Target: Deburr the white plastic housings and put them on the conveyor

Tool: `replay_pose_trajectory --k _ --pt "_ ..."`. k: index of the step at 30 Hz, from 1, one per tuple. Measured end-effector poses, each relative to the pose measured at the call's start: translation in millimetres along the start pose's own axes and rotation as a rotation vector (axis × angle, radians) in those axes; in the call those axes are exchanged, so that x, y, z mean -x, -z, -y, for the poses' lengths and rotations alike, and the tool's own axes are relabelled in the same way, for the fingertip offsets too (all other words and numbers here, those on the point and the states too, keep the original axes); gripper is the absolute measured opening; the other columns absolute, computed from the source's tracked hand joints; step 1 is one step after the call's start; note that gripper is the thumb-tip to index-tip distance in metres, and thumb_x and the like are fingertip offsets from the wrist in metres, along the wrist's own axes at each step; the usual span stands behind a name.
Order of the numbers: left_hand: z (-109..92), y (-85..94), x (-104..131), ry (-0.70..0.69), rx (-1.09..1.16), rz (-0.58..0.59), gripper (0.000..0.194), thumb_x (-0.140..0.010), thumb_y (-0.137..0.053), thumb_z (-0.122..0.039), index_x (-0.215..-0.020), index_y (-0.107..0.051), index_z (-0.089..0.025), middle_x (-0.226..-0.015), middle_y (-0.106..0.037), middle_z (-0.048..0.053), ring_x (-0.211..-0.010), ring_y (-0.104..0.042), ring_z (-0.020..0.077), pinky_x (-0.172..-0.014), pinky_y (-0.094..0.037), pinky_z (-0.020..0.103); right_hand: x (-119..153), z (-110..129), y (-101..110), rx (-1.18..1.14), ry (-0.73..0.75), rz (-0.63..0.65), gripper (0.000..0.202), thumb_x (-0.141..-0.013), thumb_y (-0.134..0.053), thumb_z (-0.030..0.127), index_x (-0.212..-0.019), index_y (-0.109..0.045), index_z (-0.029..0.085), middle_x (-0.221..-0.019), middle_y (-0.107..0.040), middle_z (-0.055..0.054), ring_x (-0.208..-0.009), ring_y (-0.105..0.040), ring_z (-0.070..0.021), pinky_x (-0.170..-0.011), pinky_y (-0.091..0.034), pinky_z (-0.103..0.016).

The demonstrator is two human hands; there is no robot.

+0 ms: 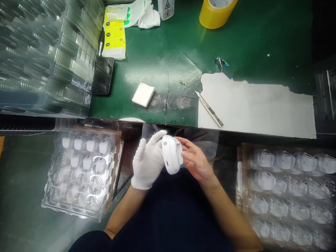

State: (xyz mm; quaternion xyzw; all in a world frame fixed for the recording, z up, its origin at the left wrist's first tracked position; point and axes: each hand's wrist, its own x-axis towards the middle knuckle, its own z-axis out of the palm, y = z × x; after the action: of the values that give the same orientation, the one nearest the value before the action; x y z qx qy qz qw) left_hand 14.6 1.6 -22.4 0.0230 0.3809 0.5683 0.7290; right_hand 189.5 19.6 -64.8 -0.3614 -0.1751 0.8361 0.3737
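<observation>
A rounded white plastic device (172,155) with a small slot in its side is held in front of my body, just below the table edge. My right hand (195,159), bare, grips the device from the right with thumb and fingers. On its left side is my left hand (149,161) in a white glove, thumb and forefinger stretched apart. The palm lies close against the device, whose body hides the other gloved fingers. On the green table (147,70) ahead lie a white square pad (143,94) and a utility knife (210,109).
Clear trays with white devices stand low at left (78,175) and right (291,196). Stacked clear trays (47,56) rise at the table's left. Yellow tape (215,15), yellow labels (114,35), a white bottle (166,8) and a white sheet (257,108) are on the table.
</observation>
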Motion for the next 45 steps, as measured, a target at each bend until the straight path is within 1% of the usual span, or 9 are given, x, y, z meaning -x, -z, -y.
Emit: replay_pose_trajectory --k 5,9,11,14,19,27,31,36,45 --pt "1.9 3.2 1.5 -0.067 -0.1 0.045 0.057 -0.09 -0.074 -0.067 -0.128 -0.079 -0.026 -0.11 -0.08 0.008 -0.105 -0.077 0.0307 -0.098 -0.062 0.048 -2.2 -2.2 1.2 -0.016 0.005 0.012 0.048 -0.081 -0.094 0.034 -0.125 -0.079 0.026 -0.115 -0.08 -0.006 -0.095 -0.073 -0.0176 -0.083 -0.059 -0.026" --pt "1.1 13.2 1.4 -0.208 -0.367 0.032 0.069 -0.071 -0.1 -0.042 -0.134 -0.075 -0.03 -0.107 -0.081 0.004 -0.099 -0.078 0.0223 -0.09 -0.062 0.032 -4.4 -5.3 3.9 -0.011 0.068 -0.014 0.058 -0.073 -0.099 0.029 -0.127 -0.077 0.028 -0.114 -0.079 -0.005 -0.1 -0.073 -0.0193 -0.086 -0.06 -0.028" --pt "-1.9 14.5 2.7 -0.211 -0.483 -0.003 0.079 -0.061 -0.106 -0.03 -0.133 -0.074 -0.031 -0.103 -0.081 0.001 -0.097 -0.078 0.0205 -0.088 -0.062 0.029 -4.3 -7.3 4.9 0.013 0.116 -0.039 0.065 -0.068 -0.101 0.024 -0.128 -0.076 0.029 -0.113 -0.078 -0.004 -0.104 -0.072 -0.0203 -0.089 -0.061 -0.03" --pt "-6.5 11.8 5.8 -0.232 -0.584 -0.071 0.075 -0.058 -0.106 -0.022 -0.126 -0.076 -0.028 -0.104 -0.081 0.001 -0.098 -0.079 0.0209 -0.089 -0.063 0.029 -2.2 -10.2 4.5 0.086 0.19 -0.055 0.07 -0.067 -0.101 0.02 -0.131 -0.074 0.029 -0.111 -0.076 -0.003 -0.109 -0.071 -0.0218 -0.098 -0.061 -0.035" --pt "-7.4 16.9 6.8 -0.282 -0.566 -0.089 0.058 -0.064 -0.104 -0.024 -0.117 -0.078 -0.026 -0.107 -0.083 0.004 -0.101 -0.081 0.0246 -0.09 -0.063 0.032 4.6 -9.0 0.3 0.172 0.323 -0.013 0.073 -0.077 -0.097 0.018 -0.142 -0.069 0.035 -0.108 -0.074 -0.001 -0.107 -0.072 -0.0199 -0.102 -0.059 -0.037" --pt "-5.6 33.4 1.5 -0.244 -0.505 -0.002 0.052 -0.08 -0.095 -0.027 -0.128 -0.075 -0.026 -0.118 -0.084 0.008 -0.109 -0.08 0.0277 -0.097 -0.062 0.037 15.6 3.3 -3.0 0.218 0.389 0.044 0.066 -0.088 -0.09 0.018 -0.147 -0.068 0.036 -0.103 -0.076 0.0 -0.097 -0.071 -0.0182 -0.097 -0.058 -0.036" --pt "-5.2 30.8 1.0 -0.229 -0.527 -0.018 0.053 -0.081 -0.094 -0.03 -0.13 -0.075 -0.025 -0.116 -0.084 0.008 -0.107 -0.08 0.027 -0.096 -0.062 0.036 18.7 3.5 -2.1 0.188 0.359 0.049 0.066 -0.088 -0.09 0.019 -0.148 -0.068 0.036 -0.103 -0.077 -0.001 -0.097 -0.071 -0.0174 -0.096 -0.058 -0.034" --pt "-4.4 29.9 6.2 -0.304 -0.536 -0.01 0.051 -0.08 -0.095 -0.032 -0.127 -0.077 -0.028 -0.111 -0.083 0.006 -0.103 -0.079 0.0233 -0.091 -0.062 0.033 18.8 2.1 -1.3 0.189 0.35 0.03 0.067 -0.086 -0.092 0.021 -0.147 -0.068 0.034 -0.102 -0.078 -0.002 -0.096 -0.072 -0.0193 -0.098 -0.058 -0.037" --pt "-4.1 29.9 16.3 -0.389 -0.528 -0.032 0.049 -0.075 -0.099 -0.026 -0.119 -0.08 -0.032 -0.106 -0.081 0.005 -0.1 -0.077 0.0253 -0.094 -0.061 0.042 20.6 3.9 -3.8 0.21 0.371 0.024 0.066 -0.084 -0.094 0.025 -0.144 -0.07 0.033 -0.102 -0.077 -0.003 -0.1 -0.071 -0.0227 -0.103 -0.058 -0.045"
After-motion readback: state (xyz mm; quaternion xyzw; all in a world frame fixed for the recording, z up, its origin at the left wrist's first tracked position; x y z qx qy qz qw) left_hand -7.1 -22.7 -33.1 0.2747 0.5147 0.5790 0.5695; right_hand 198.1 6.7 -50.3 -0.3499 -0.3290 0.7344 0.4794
